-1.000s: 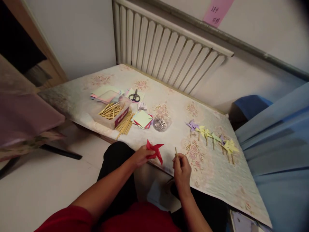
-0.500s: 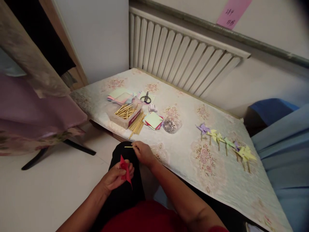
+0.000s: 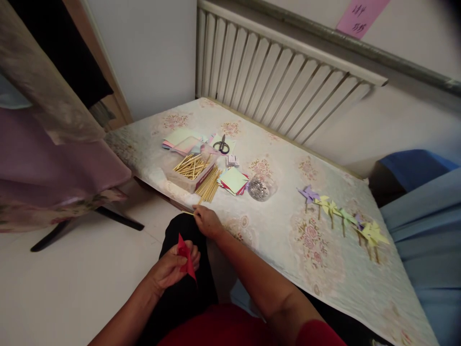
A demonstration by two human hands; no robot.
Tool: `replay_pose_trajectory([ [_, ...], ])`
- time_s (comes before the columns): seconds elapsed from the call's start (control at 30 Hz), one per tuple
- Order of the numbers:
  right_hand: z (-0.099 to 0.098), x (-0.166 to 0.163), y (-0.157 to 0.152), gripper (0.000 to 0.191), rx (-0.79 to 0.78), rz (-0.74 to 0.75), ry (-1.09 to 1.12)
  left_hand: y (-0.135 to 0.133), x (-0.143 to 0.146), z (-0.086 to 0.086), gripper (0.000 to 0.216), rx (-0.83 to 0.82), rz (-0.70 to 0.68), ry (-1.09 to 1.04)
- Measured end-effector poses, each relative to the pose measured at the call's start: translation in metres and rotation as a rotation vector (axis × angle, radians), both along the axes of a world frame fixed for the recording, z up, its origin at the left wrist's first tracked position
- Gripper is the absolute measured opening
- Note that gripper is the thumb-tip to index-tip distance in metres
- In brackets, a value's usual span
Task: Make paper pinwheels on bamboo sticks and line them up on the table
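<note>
My left hand [image 3: 178, 263] is closed around a folded red paper pinwheel [image 3: 186, 257], its pointed tips sticking out on both sides of the fingers. My right hand [image 3: 208, 221], at the table's near edge above my knee, pinches a thin wooden stick [image 3: 188, 213] that points left. Just beyond it on the table lies a bundle of loose sticks [image 3: 209, 185], beside a clear plastic box [image 3: 188, 181] with more sticks in it. Right of the bundle are a stack of square paper sheets [image 3: 234, 179] and a clear round container [image 3: 260, 187] of small shiny metal pieces.
On the flowered tablecloth [image 3: 284, 226], several finished pinwheels [image 3: 327, 205] lie in a row at the right. Scissors [image 3: 221, 145] and larger coloured paper [image 3: 182, 138] are towards the back. A radiator [image 3: 273, 72] stands behind the table; a cloth-covered chair [image 3: 65, 158] is at left.
My right hand has shifted slightly up and left with the stick, towards the table edge. The left hand keeps the red pinwheel in nearly the same place. The view has turned a little.
</note>
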State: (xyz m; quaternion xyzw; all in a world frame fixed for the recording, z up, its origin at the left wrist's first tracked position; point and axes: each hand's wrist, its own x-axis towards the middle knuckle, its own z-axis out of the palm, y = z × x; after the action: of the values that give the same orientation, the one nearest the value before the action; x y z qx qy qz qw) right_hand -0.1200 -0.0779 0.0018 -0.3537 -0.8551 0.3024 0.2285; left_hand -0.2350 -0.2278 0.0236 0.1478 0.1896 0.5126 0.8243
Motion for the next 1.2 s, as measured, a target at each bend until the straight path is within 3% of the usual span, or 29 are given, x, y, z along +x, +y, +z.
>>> replay_pose_trajectory([
  [0.47,-0.008,-0.003,0.019,0.013,-0.057,-0.134,0.246,0.003,0.002,0.001,0.023,-0.003,-0.006,-0.015],
  [0.63,-0.002,-0.005,0.022,0.011,-0.127,-0.191,0.279,0.003,0.003,0.002,0.024,0.007,-0.002,-0.005],
  [0.73,0.012,-0.004,0.015,0.009,-0.270,-0.255,0.320,0.003,0.004,0.003,0.025,0.002,0.001,-0.005],
  [0.87,0.045,0.013,-0.006,0.005,-0.672,-0.300,0.461,0.005,0.007,0.004,0.026,-0.002,0.012,0.003],
  [0.93,0.063,0.029,-0.019,0.013,-0.795,-0.313,0.600,0.006,0.009,0.003,0.026,-0.011,0.018,0.018],
  [1.2,0.117,0.095,-0.061,0.055,-0.841,-0.465,0.858,0.008,0.022,0.001,0.023,-0.020,-0.005,0.065],
])
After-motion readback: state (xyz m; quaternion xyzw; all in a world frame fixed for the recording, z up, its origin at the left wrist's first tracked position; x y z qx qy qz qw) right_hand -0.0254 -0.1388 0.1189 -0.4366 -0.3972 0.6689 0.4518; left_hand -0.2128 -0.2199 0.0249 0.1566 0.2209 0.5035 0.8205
